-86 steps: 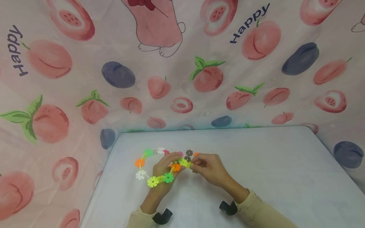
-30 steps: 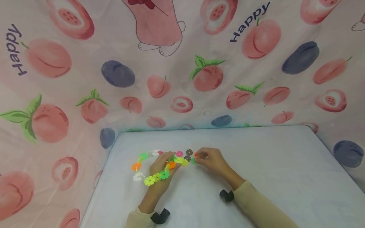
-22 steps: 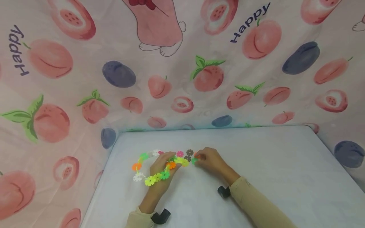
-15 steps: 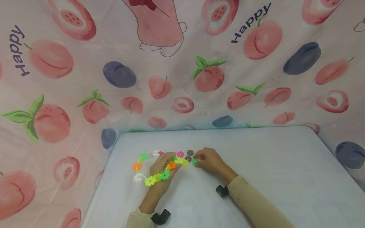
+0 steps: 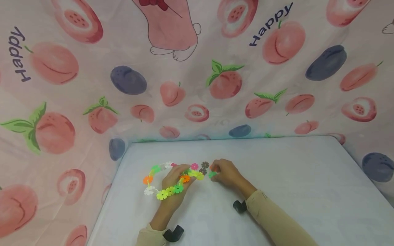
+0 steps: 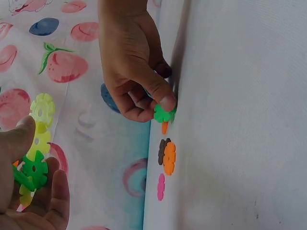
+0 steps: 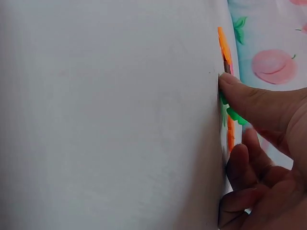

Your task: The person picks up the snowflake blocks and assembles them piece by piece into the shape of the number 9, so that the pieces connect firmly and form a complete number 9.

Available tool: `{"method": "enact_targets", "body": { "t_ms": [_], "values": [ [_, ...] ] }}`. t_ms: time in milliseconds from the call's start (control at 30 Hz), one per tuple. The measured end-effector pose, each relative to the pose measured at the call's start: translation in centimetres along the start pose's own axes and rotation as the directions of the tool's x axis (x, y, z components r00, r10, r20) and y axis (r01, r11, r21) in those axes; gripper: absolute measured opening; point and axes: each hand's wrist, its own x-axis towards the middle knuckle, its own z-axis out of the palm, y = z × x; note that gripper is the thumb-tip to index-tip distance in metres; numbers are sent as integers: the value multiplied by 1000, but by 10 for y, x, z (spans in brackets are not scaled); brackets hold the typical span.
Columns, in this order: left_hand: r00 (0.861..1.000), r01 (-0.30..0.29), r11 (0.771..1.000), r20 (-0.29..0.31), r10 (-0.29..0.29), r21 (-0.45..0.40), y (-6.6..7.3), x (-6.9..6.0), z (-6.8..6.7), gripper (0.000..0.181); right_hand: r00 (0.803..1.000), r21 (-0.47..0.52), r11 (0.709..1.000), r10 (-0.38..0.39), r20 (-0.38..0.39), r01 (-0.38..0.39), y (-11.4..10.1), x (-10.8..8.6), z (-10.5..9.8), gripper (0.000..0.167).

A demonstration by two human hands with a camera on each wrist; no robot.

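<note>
My left hand (image 5: 173, 182) grips a chain of linked plastic snowflake discs (image 5: 161, 195) in yellow, green, orange, white and pink. The chain loops over the wrist, and its yellow end (image 6: 42, 109) sticks up past the thumb in the left wrist view. To the right, my right hand (image 5: 228, 172) is down at the tabletop, thumb and fingers pinching a green snowflake disc (image 6: 163, 113). The right wrist view has the thumb against that green disc (image 7: 235, 115), the other fingers curled. An orange disc (image 5: 213, 167) lies right by these fingers, partly hidden.
Two dark brown discs (image 5: 205, 165) and a pink disc (image 5: 194, 166) lie between the hands. The white table (image 5: 295, 177) extends far to the right. A fruit-print cloth (image 5: 197, 85) hangs behind and at both sides. Black wrist mounts (image 5: 173, 234) stick out from the sleeves.
My right hand has left the chain's yellow end and moved right, down to the green disc, which has slid slightly right. My left hand has shifted a little left with the chain.
</note>
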Motion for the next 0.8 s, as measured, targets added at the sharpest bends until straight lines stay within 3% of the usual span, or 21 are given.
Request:
{"method": "enact_targets", "body": {
  "t_ms": [200, 500, 600, 800],
  "values": [
    [999, -53, 998, -6, 53, 17, 1, 0, 1, 34, 1000, 52, 999, -3, -10, 3, 3, -5, 0, 22],
    [1000, -10, 998, -8, 11, 55, 4, 0, 0, 21, 994, 180, 977, -105, -34, 110, -8, -26, -13, 13],
    [1000, -9, 999, -13, 10, 50, 4, 0, 0, 20, 997, 308, 949, -75, 17, 66, -14, -33, -18, 17],
    [1000, 5, 1000, -23, -5, 10, 3, 0, 0, 19, 988, 547, 836, -56, 145, -33, -20, -41, -22, 25]
  ]
}}
